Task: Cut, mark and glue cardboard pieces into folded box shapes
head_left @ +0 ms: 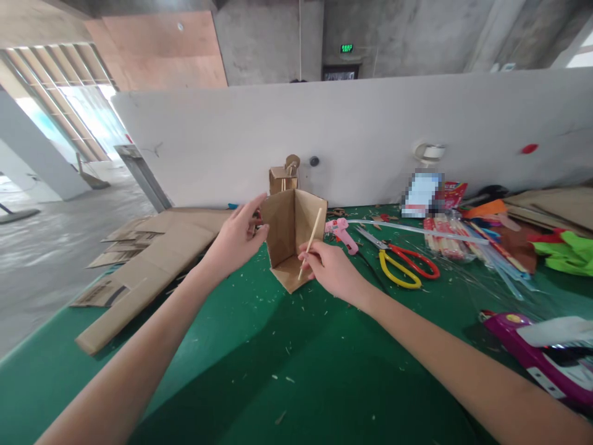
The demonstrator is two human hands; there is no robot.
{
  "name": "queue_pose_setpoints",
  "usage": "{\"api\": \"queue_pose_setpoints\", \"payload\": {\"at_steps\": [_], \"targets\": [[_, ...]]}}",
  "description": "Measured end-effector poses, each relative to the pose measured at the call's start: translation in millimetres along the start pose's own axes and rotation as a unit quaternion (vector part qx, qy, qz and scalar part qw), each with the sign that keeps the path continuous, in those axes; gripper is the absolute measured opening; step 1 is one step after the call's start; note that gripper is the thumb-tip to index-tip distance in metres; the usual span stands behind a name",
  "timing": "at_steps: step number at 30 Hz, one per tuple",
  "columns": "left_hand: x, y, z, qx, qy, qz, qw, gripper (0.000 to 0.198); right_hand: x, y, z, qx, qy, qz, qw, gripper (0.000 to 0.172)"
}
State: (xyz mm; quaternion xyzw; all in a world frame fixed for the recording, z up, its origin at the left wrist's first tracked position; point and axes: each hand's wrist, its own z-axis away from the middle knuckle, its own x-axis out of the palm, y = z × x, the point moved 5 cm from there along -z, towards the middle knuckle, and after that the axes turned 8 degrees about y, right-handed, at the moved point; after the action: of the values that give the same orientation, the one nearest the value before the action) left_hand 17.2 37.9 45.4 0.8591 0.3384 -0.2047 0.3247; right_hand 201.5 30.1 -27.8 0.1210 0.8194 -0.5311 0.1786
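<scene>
In the head view, at frame centre, a folded cardboard corner (288, 232) stood upright on the green counter (278, 346). The left hand (238, 238) gripped its left wall from the left. The right hand (327, 269) pinched a wooden stick (315, 228), which leaned up and to the right against the right wall. Scissors (403, 266) and a glue gun (340, 232) lay just right, flat cardboard sheets (152, 266) left; room lay toward the lower frame.

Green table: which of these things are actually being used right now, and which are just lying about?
In use: folded cardboard piece, gripped by the left hand; wooden stick, pinched in the right hand.
Lying about: pink glue gun; yellow and red scissors; flat cardboard sheets; small cardboard model at the back; purple tool.
</scene>
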Motion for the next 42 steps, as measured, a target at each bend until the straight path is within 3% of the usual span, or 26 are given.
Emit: {"api": "queue_pose_setpoints", "payload": {"at_steps": [2, 6, 11, 20, 28, 42], "targets": [[0.8, 5.5, 0.7, -0.011, -0.034, -0.031, 0.999, 0.052, -0.1, 1.9, -1.0, -0.007, 0.004, 0.007, 1.0, 0.017], [-9.0, 26.4, 3.2, -0.002, -0.031, -0.097, 0.995, 0.044, 1.5, 1.5, -2.9, -0.027, 0.008, 0.023, 0.999, 0.016], [-14.4, 42.7, 6.2, 0.027, -0.064, -0.103, 0.992, 0.034, 9.8, -1.6, -9.1, -0.045, -0.003, -0.008, 0.999, 0.011], [-5.8, 43.5, 8.4, 0.07, -0.04, -0.066, 0.995, 0.032, 10.9, -4.1, -15.6, -0.094, 0.008, 0.027, 0.995, 0.013], [-3.2, 42.9, 7.5, 0.071, -0.014, 0.034, 0.997, 0.03, 21.3, 13.5, -23.5, -0.049, 0.001, -0.022, 0.999, 0.011], [-2.4, 37.0, 7.0, 0.077, -0.008, 0.008, 0.997, 0.036, 24.2, 15.8, -42.0, -0.067, -0.015, 0.045, 0.997, 0.015]]}}
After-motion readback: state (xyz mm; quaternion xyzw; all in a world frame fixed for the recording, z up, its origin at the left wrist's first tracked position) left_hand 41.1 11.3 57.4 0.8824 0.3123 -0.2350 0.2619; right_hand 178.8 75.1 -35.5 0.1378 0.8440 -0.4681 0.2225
